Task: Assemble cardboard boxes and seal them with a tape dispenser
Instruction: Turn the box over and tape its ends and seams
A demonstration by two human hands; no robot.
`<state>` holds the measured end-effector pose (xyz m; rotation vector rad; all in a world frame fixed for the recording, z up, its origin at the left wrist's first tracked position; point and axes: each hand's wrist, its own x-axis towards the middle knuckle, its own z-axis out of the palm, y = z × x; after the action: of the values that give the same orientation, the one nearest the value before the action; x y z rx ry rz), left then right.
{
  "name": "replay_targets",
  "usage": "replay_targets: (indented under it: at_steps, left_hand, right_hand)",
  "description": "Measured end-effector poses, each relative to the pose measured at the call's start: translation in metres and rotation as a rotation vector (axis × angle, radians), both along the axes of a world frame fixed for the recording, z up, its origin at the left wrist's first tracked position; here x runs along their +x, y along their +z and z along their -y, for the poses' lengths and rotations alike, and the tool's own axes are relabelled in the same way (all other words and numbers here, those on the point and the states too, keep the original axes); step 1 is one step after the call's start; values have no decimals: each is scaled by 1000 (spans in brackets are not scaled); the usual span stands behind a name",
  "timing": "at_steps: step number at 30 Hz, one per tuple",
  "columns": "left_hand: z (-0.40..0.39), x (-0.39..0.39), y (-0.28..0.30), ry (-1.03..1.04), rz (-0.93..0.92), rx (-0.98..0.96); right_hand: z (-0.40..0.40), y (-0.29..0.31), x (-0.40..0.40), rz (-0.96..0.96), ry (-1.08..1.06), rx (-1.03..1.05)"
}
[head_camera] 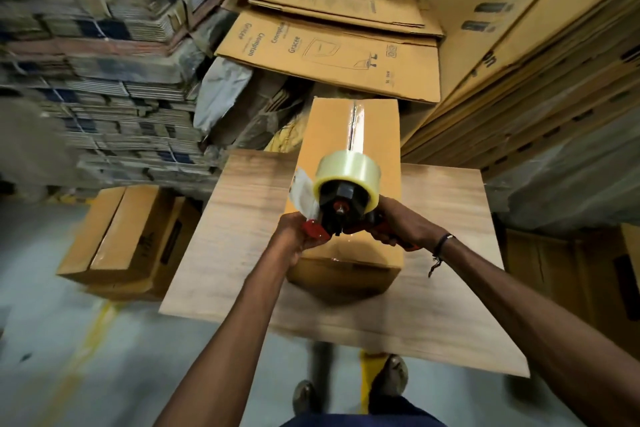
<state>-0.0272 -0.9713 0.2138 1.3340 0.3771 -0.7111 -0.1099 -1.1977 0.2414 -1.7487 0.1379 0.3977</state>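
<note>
- The surface (450,270) in front of me is a wooden board, and the box (346,156) lies along its middle, its far end past the far edge and its near end well short of the near edge.
- A strip of clear tape (356,128) already runs down the centre seam of the box top from the far end toward me, so I judge I am at the close of the sealing pass on this box.
- The tape dispenser (343,204) sits over the near end of the box top, its roll upright and facing me.
- My right hand (401,224) holds the red handle, fingers curled round it.
- My left hand (298,236) grips the red front part of the dispenser, fingers curled around it; a loose bit of tape sticks up just above that hand.
- Next, as I judge it, I need to pull the tape over the near edge of the box, press it down the front face and tear it on the blade. That calls for a firm grip and a sharp tilt.
- Another made-up box (121,239) lies on the floor beside the left edge of the surface.
</note>
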Motion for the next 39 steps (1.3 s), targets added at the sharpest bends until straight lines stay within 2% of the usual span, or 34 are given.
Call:
replay_targets:
  at_steps: [3,7,9,13,15,20,28,39]
  left_hand:
    - [-29,1,-11,-57,147,153]
    - [-59,-10,-15,-170,574,651]
    - [-69,-15,-16,-181,702,695]
    - [-83,-20,-28,-118,780,692]
    - [-95,-16,-34,-83,766,719]
    - [-101,-20,-37,-59,656,641]
    - [-103,-18,-53,-14,627,707]
    - [-107,-6,-76,-105,575,745]
  right_hand:
    - [-23,-8,-2,19,3,-64]
    - [-41,-19,-8,-26,-14,-111]
    - [-43,-22,-13,-38,-23,-143]
    - [-37,-20,-27,-17,-9,-169]
    - [-26,-21,-33,-17,-18,-151]
    - [-4,-23,-42,-73,-37,-134]
    - [-9,-30,-41,-84,34,-252]
    - [-18,-34,-35,-114,49,-288]
